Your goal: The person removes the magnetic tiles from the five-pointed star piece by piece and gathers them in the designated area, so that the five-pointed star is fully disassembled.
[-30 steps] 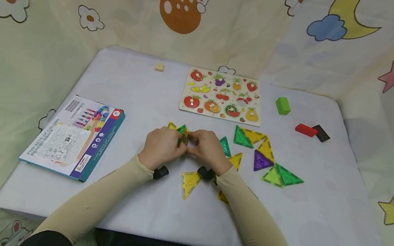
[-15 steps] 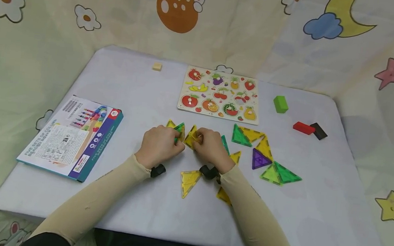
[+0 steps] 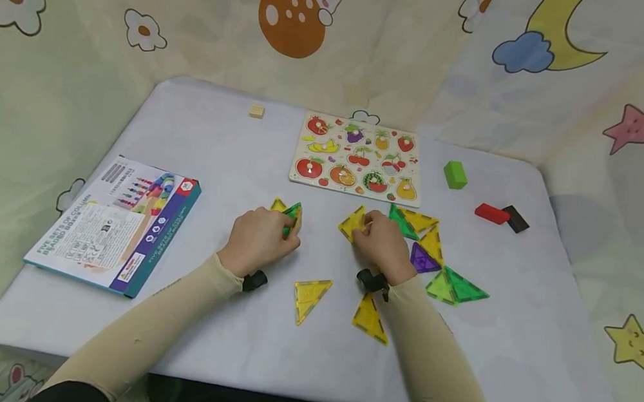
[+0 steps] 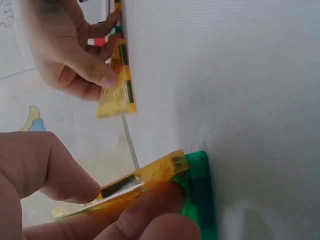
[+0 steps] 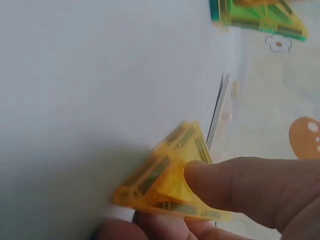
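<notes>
My left hand (image 3: 282,233) pinches a small standing cluster of green and yellow triangle tiles (image 3: 291,213) near the middle of the white table (image 3: 216,145). In the left wrist view its fingers (image 4: 150,220) press a yellow tile (image 4: 150,179) against a green tile (image 4: 200,192). My right hand (image 3: 364,232) grips one yellow triangle tile (image 3: 352,222), held apart from the cluster, to its right. The right wrist view shows the thumb (image 5: 240,185) on that yellow tile (image 5: 165,182), close to the table top.
Loose triangle tiles lie around: two yellow ones (image 3: 310,294) (image 3: 370,319) near my wrists, and green, yellow and purple ones (image 3: 424,259) to the right. A fruit puzzle board (image 3: 357,159) lies behind. A box (image 3: 116,223) sits left. Green (image 3: 455,175) and red blocks (image 3: 491,213) lie far right.
My right hand has pulled one yellow tile off the cluster and carried it to the right. The left hand has stayed on the cluster. A yellow tile under the right forearm now shows.
</notes>
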### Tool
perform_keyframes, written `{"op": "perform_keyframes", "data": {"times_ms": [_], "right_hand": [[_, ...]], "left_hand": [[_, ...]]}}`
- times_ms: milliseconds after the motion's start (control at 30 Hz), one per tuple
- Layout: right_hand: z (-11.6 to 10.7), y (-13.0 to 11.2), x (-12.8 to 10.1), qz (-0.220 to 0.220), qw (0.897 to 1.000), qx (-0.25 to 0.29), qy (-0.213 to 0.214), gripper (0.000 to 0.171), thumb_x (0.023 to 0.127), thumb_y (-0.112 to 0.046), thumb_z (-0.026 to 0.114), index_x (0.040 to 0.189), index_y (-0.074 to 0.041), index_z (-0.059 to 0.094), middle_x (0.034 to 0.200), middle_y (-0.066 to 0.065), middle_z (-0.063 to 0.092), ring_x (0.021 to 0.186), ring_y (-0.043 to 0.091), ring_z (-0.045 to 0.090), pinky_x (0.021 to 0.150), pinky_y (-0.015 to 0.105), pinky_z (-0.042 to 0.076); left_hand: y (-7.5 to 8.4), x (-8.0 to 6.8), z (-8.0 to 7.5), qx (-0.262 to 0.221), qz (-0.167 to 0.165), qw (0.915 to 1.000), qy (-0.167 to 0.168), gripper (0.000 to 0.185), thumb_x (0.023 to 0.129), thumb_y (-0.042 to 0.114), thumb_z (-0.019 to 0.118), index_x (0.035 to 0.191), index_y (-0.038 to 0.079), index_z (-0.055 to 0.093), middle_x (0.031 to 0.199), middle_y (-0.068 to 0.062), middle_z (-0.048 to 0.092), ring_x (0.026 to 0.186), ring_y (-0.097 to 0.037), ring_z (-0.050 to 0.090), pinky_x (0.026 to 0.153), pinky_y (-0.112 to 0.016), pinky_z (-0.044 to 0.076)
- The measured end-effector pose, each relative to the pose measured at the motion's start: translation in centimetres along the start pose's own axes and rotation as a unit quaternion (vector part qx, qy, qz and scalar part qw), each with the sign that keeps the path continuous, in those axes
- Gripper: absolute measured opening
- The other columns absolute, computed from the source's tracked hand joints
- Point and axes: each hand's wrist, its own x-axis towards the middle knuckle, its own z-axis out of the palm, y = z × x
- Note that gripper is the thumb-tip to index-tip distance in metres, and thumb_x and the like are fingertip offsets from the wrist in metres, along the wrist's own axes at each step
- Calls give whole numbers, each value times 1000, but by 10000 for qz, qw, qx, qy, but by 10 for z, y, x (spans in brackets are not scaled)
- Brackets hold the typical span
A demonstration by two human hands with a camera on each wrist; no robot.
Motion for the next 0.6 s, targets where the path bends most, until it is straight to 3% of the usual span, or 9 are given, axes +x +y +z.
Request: {"op": "perform_keyframes", "data": {"times_ms": [100, 267, 433, 500, 600], "right_hand": [[-2, 4, 1, 114, 9999, -25, -20, 50, 98, -30, 64, 139, -5, 54, 89, 8, 64, 68, 20, 54, 58, 28, 42], [-2, 8, 2, 78, 9994, -319, 51, 54, 98, -35, 66, 140, -5, 53, 81, 8, 64, 67, 21, 56, 57, 29, 42], [-1, 5, 0, 86, 9985, -461, 269, 55, 97, -37, 69, 139, -5, 55, 76, 7, 64, 65, 21, 56, 55, 28, 41], [1, 0, -2, 43, 9978, -460, 475, 53, 97, -37, 69, 138, -6, 56, 72, 6, 63, 60, 20, 54, 50, 28, 39], [4, -12, -6, -183, 9962, -377, 760, 49, 97, -37, 69, 135, -7, 60, 71, 5, 62, 56, 18, 52, 48, 27, 38]], "left_hand": [[-2, -1, -2, -97, -21, 9999, -85, 18, 88, 24, 67, 75, 12, 72, 46, 8, 40, 45, -11, 44, 42, -22, 24], [-11, -5, -9, -295, -93, 9994, -176, 19, 90, 27, 69, 93, 12, 81, 54, 9, 59, 49, -10, 52, 44, -24, 35], [-27, -4, -16, -593, -83, 9978, 286, 11, 87, 21, 68, 81, 16, 75, 63, 6, 62, 54, -12, 53, 49, -26, 39], [-33, -1, -18, -725, -37, 9966, 394, 7, 88, 19, 70, 84, 15, 73, 70, 2, 64, 61, -14, 55, 55, -28, 42], [-39, 6, -18, -877, 27, 9960, 191, 12, 90, 17, 74, 101, 13, 74, 91, -2, 70, 77, -18, 61, 69, -32, 52]]}}
